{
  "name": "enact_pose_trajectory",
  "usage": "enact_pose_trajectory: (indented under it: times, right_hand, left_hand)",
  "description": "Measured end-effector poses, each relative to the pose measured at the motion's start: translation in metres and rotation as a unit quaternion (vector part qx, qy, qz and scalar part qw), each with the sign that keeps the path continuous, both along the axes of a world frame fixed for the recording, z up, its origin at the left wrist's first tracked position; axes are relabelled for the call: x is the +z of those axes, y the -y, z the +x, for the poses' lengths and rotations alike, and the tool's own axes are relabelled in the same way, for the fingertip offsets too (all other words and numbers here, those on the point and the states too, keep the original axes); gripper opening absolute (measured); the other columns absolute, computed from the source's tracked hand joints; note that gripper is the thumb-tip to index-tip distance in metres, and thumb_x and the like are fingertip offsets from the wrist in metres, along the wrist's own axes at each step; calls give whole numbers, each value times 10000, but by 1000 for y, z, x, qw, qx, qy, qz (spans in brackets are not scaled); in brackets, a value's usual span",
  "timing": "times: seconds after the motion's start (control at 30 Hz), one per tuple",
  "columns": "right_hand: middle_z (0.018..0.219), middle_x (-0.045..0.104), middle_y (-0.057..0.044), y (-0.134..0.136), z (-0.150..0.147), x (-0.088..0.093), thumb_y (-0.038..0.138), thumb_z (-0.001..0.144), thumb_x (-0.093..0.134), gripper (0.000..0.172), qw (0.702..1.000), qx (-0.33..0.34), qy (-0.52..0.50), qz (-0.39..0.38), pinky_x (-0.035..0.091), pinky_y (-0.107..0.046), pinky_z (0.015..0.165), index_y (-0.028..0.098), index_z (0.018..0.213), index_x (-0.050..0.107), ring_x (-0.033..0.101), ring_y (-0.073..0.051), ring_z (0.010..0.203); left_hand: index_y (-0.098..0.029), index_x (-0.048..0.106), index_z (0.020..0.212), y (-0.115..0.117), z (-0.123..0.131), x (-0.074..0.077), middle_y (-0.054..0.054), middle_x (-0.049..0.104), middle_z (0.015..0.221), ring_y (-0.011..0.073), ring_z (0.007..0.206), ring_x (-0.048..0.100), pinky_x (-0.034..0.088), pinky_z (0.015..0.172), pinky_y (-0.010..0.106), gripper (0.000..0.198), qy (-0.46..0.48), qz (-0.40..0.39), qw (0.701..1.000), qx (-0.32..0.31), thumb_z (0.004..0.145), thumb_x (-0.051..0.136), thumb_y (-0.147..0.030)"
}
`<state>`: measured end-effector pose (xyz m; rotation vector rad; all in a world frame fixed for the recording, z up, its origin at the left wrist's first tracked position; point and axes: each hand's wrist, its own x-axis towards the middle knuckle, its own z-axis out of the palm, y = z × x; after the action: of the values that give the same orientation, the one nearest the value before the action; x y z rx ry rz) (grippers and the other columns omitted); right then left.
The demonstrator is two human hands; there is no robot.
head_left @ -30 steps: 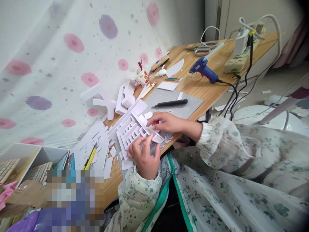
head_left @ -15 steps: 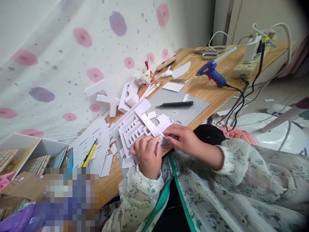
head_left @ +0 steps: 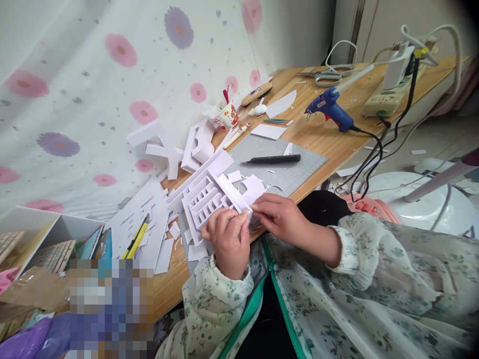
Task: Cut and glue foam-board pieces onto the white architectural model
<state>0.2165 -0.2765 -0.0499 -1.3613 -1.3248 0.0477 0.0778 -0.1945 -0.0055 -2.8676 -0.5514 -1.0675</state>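
Observation:
A white foam-board model (head_left: 204,197) with several small compartments lies at the near edge of the wooden table (head_left: 318,132). My left hand (head_left: 226,239) curls over the model's near side, fingers pressed against a thin white strip (head_left: 234,193) that runs along it. My right hand (head_left: 279,217) pinches the near end of that same strip, its fingertips meeting the left hand's. A loose white cut-out (head_left: 254,187) lies just beyond my right hand.
A grey cutting mat (head_left: 295,164) carries a black craft knife (head_left: 271,159). Farther back are a blue glue gun (head_left: 329,109), scissors (head_left: 325,76), a power strip (head_left: 387,97) and a paper cup (head_left: 226,117). White offcuts and a yellow cutter (head_left: 136,242) lie left. Cables hang off the right edge.
My right hand has come back from on top of the model to its near corner and now pinches the strip's end. The left hand stays put. The view has shifted slightly.

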Motion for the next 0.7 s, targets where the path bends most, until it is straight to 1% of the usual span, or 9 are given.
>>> enact_pose_trajectory:
  times: [0.1,0.23,0.3,0.37,0.43,0.53,0.6,0.7]
  right_hand:
    - [873,664,-95,2,-3,4,109,847,503,179,997,-37,73,-17,444,-282,682,158,851,675,585,-187,805]
    - [808,642,-87,4,-7,15,124,858,481,199,977,-99,180,-55,381,-299,637,158,783,663,525,-192,740]
    - [754,622,-75,4,-7,19,126,855,477,209,966,-116,221,-68,345,-311,605,159,743,650,492,-190,692]
    - [734,613,-72,4,-7,21,126,851,478,208,960,-119,241,-75,335,-320,593,156,736,648,481,-193,674]
    - [775,630,-82,5,-5,18,128,846,486,189,967,-107,221,-73,366,-318,610,149,785,664,508,-201,708]
    - [885,660,-101,7,-2,10,120,829,515,192,988,-59,131,-56,446,-313,688,137,927,679,568,-212,815]
    - [927,670,-107,8,-1,5,121,824,534,225,996,-26,74,-36,483,-323,744,135,1000,674,592,-216,863]
    - [971,679,-121,8,-3,-1,149,837,557,239,999,-7,32,-11,513,-353,787,134,1047,670,612,-226,893]
  left_hand:
    - [-229,669,929,0,0,0,35,665,856,238,1054,557,341,915,428,122,-1,3,1000,1,850,613,-156]
    - [-224,668,907,1,0,-1,36,665,848,246,1063,555,339,911,434,120,1,9,1000,4,849,606,-138]
    - [-223,670,895,1,0,-1,36,666,843,246,1068,556,341,915,433,122,1,12,1000,5,851,599,-135]
    - [-222,676,884,1,1,0,35,670,842,247,1072,556,344,918,432,117,0,14,1000,7,851,599,-140]
    - [-223,685,885,0,0,2,34,678,839,249,1070,557,356,913,427,111,1,18,1000,8,849,608,-150]
    - [-232,694,934,1,-4,3,33,694,851,248,1051,572,383,900,412,124,2,32,999,8,835,640,-181]
    - [-217,671,1025,3,-9,2,38,697,852,223,961,612,411,880,393,203,35,42,998,8,826,652,-180]
    - [-176,608,1143,8,-18,-1,36,684,821,160,780,636,474,801,326,309,95,30,995,-3,838,615,-127]
